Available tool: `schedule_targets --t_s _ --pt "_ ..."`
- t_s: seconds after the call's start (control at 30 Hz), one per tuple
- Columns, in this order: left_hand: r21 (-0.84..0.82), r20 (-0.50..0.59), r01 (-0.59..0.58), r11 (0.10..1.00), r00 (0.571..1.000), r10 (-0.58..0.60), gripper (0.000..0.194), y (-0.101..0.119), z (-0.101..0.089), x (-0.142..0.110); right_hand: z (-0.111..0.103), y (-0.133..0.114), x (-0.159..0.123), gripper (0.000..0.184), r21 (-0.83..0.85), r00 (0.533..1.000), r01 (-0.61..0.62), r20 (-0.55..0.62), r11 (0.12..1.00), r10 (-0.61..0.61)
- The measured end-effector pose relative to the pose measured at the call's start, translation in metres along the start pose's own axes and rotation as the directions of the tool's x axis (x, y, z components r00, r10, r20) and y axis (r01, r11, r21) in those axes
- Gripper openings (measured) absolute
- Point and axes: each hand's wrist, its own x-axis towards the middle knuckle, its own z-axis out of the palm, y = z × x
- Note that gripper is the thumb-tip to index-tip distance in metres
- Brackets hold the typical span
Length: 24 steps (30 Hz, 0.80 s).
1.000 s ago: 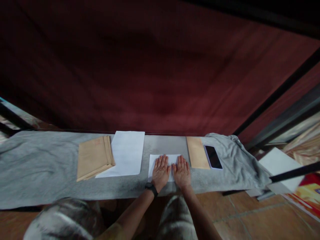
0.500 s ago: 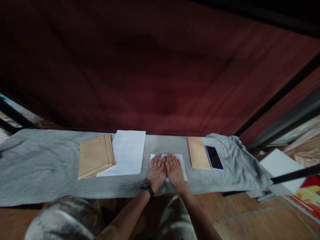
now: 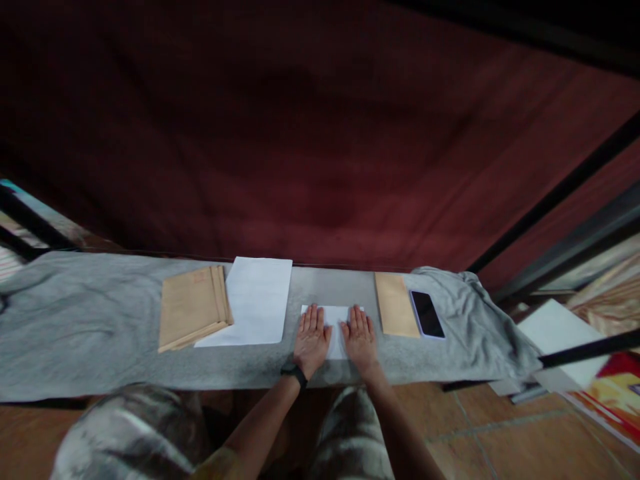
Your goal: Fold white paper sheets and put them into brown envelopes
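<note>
The small white paper (image 3: 337,337) lies flat right under both hands, so it is not off to one side. Take 12 o'clock as the way to the red cloth (image 3: 320,220) and 6 as the way back to the person. The left hand (image 3: 311,341) is on the paper's 9 o'clock side, and the right hand (image 3: 361,340) is on its 3 o'clock side. Both hands touch it, so neither one is nearer. The paper's long way seems to run from 9 to 3, but the hands hide a lot of it, so that is hard to be sure of.

Both hands are open and flat, palms down, and grip nothing. The fingers point to about 12 and come up to the paper's far edge. The thumbs point in, with a bit of bare paper between them.

From the left hand, a big white sheet (image 3: 257,303) lies at 10 o'clock, with a pile of brown envelopes (image 3: 190,307) on its 9 o'clock edge. From the right hand, one brown envelope (image 3: 397,307) lies between 1 and 2, with a phone (image 3: 427,313) just beside it.
</note>
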Motion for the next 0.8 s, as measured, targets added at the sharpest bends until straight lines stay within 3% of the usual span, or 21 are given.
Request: schedule_targets --t_s 0.33,0.43,0.57,0.8 --pt "0.006 0.007 0.068 0.998 0.998 -0.068 0.062 -0.004 -0.015 -0.014 -0.009 0.012 -0.023 0.058 0.011 0.999 -0.040 -0.010 0.999 0.040" --pt "0.012 0.001 -0.041 0.999 0.999 0.041 0.059 0.003 -0.019 -0.035 -0.008 0.011 -0.024 0.057 0.033 0.999 -0.042 -0.023 0.999 0.043" --pt "-0.009 0.032 -0.261 0.965 0.965 0.262 0.052 0.011 -0.025 -0.063 -0.008 0.014 -0.025 0.057 0.014 1.000 -0.006 -0.018 1.000 0.006" --pt "0.021 0.046 -0.320 0.947 0.947 0.318 0.055 0.010 -0.038 -0.077 -0.018 0.008 -0.033 0.058 -0.062 0.998 0.069 0.016 0.996 -0.068"
